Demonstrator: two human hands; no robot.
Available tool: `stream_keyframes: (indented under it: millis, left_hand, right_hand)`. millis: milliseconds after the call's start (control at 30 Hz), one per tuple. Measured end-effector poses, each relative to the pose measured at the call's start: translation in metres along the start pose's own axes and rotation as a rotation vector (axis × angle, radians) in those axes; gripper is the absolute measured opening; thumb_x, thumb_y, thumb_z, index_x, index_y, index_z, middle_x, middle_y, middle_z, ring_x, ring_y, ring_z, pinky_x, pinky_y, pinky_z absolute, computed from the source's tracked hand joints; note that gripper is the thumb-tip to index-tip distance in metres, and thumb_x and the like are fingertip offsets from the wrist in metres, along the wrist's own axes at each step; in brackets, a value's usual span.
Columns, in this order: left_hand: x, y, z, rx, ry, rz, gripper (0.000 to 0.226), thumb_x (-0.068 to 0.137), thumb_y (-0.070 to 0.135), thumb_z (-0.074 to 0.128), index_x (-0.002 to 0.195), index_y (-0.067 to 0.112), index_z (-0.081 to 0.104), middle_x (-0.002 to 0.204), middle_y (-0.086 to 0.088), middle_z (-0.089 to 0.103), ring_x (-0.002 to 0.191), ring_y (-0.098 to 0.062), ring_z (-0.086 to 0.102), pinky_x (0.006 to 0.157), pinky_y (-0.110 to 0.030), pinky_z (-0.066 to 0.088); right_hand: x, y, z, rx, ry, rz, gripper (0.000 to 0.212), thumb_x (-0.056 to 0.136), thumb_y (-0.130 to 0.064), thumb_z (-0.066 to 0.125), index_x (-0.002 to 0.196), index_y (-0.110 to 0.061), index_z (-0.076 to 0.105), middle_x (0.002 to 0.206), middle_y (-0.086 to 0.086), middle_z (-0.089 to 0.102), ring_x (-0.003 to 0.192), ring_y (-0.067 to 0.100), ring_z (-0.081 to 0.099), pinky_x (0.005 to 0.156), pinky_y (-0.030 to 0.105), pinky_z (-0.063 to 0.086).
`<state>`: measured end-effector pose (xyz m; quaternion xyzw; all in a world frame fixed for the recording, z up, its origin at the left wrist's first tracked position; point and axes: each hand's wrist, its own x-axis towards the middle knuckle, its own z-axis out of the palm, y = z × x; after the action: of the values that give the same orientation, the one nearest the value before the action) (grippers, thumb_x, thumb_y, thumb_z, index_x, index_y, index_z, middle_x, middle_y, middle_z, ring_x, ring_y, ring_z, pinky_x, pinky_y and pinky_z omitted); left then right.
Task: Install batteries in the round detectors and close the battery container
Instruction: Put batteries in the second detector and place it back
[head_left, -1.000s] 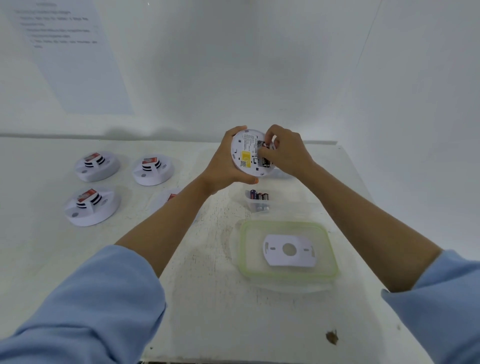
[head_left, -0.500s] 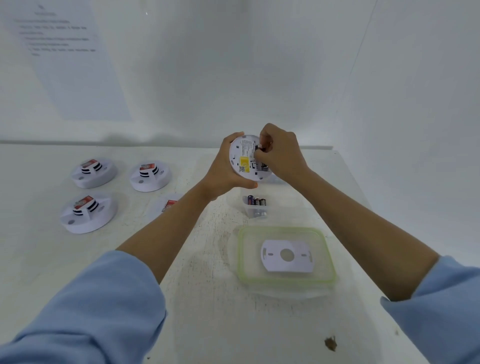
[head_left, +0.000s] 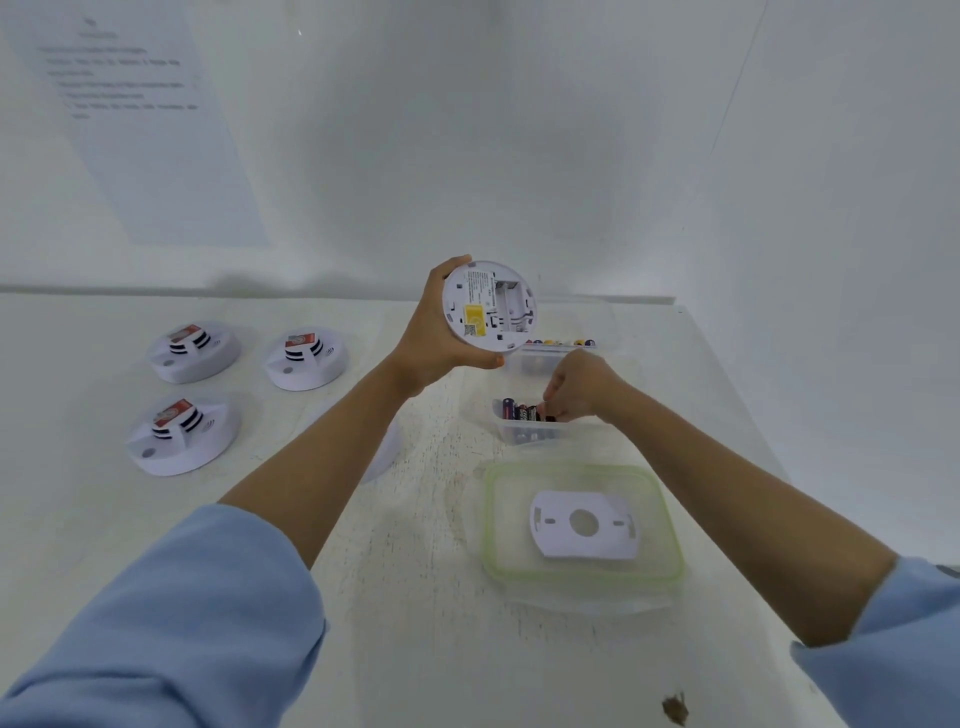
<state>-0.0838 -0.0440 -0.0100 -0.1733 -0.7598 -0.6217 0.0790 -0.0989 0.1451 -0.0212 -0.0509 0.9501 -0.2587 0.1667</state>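
My left hand (head_left: 434, 338) holds a white round detector (head_left: 488, 306) up over the table, its back toward me; the battery bay looks open and white inside. My right hand (head_left: 579, 387) is down in a small clear battery container (head_left: 524, 434), fingertips pinched on one of the dark batteries (head_left: 517, 410) standing in it. A second clear container (head_left: 563, 345) with coloured battery ends sits just behind. The clear lid with a green rim (head_left: 488, 519) lies nearer me, with a white mounting plate (head_left: 584, 525) on it.
Three more white detectors stand at the left: far left (head_left: 195, 351), beside it (head_left: 306, 358), and nearer (head_left: 182, 434). Another white round piece (head_left: 387, 449) is mostly hidden behind my left forearm. White walls close the back and right; a printed sheet (head_left: 130, 104) hangs at the left.
My right hand has left the detector's back and dropped into the small battery container. My left hand has kept the detector raised, tilting it more toward me.
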Motion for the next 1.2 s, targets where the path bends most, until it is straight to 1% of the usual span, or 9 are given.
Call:
stream_keyframes:
  millis: [133,267,467,600,700,767,1033,1133,1200]
  left_hand:
    - [0.005,-0.004,-0.004,0.012,0.008,-0.017,0.107,0.048,-0.002,0.082,0.137,0.012,0.025,0.124,0.004,0.041,0.113,-0.007,0.047,0.085,-0.02,0.052]
    - [0.011,-0.009,-0.01,0.002,0.023,-0.025,0.104,0.054,-0.015,0.08,0.138,0.01,0.024,0.125,0.002,0.041,0.113,-0.009,0.047,0.084,-0.019,0.052]
    - [0.022,-0.014,-0.013,-0.021,0.023,-0.041,0.103,0.049,0.0,0.079,0.135,0.015,0.026,0.127,0.001,0.041,0.116,-0.01,0.047,0.084,-0.022,0.053]
    - [0.031,-0.021,-0.013,-0.024,0.002,-0.055,0.101,0.049,0.001,0.079,0.134,0.017,0.027,0.126,0.003,0.042,0.117,-0.014,0.046,0.086,-0.026,0.054]
    - [0.036,-0.027,-0.011,-0.016,-0.004,-0.065,0.1,0.049,0.002,0.079,0.133,0.018,0.028,0.125,0.006,0.043,0.117,-0.014,0.047,0.086,-0.026,0.054]
    - [0.039,-0.029,-0.01,-0.01,-0.005,-0.066,0.101,0.048,0.003,0.08,0.133,0.019,0.028,0.125,0.006,0.042,0.117,-0.014,0.046,0.087,-0.026,0.054]
    - [0.045,-0.035,-0.008,-0.012,-0.008,-0.054,0.101,0.048,0.003,0.079,0.134,0.015,0.027,0.122,0.01,0.044,0.114,-0.008,0.048,0.087,-0.023,0.052]
    - [0.045,-0.035,-0.01,-0.024,-0.002,-0.055,0.101,0.048,0.003,0.079,0.134,0.016,0.027,0.123,0.009,0.044,0.115,-0.01,0.047,0.09,-0.025,0.052]
    - [0.044,-0.034,-0.012,-0.032,0.002,-0.056,0.102,0.048,0.003,0.079,0.134,0.017,0.027,0.124,0.006,0.043,0.117,-0.012,0.046,0.091,-0.027,0.052]
  right_hand:
    - [0.0,-0.009,-0.017,-0.07,-0.07,-0.072,0.022,0.083,-0.01,0.064,0.105,-0.006,0.065,0.064,-0.004,0.056,0.036,0.0,0.052,0.045,0.013,0.045]
    - [0.009,-0.018,-0.056,0.11,0.075,-0.121,0.016,0.079,-0.005,0.068,0.095,-0.005,0.066,0.06,0.002,0.059,0.037,0.007,0.052,0.036,0.014,0.038]
    - [0.055,-0.026,-0.051,-0.068,0.034,-0.222,0.041,0.074,-0.019,0.075,0.112,-0.01,0.063,0.094,0.001,0.05,0.081,0.016,0.051,0.073,0.025,0.041]
    - [0.089,-0.026,-0.04,-0.168,-0.147,-0.258,0.045,0.078,-0.023,0.071,0.121,-0.013,0.058,0.087,-0.004,0.059,0.07,0.01,0.051,0.067,0.022,0.044]
    - [0.112,-0.025,-0.03,-0.265,-0.204,-0.312,0.051,0.078,-0.028,0.07,0.126,-0.023,0.054,0.124,0.0,0.058,0.107,0.02,0.054,0.097,0.039,0.046]
    - [0.129,-0.02,-0.022,-0.311,-0.219,-0.361,0.06,0.075,-0.034,0.07,0.13,-0.03,0.047,0.129,-0.003,0.054,0.115,0.021,0.051,0.101,0.043,0.043]
    - [0.155,-0.005,-0.01,-0.269,-0.208,-0.467,0.058,0.062,-0.051,0.061,0.117,-0.04,0.051,0.109,-0.01,0.064,0.1,0.016,0.059,0.087,0.041,0.053]
    - [0.108,-0.024,-0.029,-0.235,-0.115,-0.479,0.048,0.071,-0.037,0.07,0.116,-0.026,0.059,0.107,-0.004,0.066,0.095,0.015,0.059,0.087,0.032,0.051]
    - [0.094,-0.023,-0.043,-0.182,-0.07,-0.454,0.039,0.073,-0.028,0.074,0.108,-0.013,0.066,0.087,-0.004,0.068,0.074,0.01,0.057,0.07,0.022,0.047]
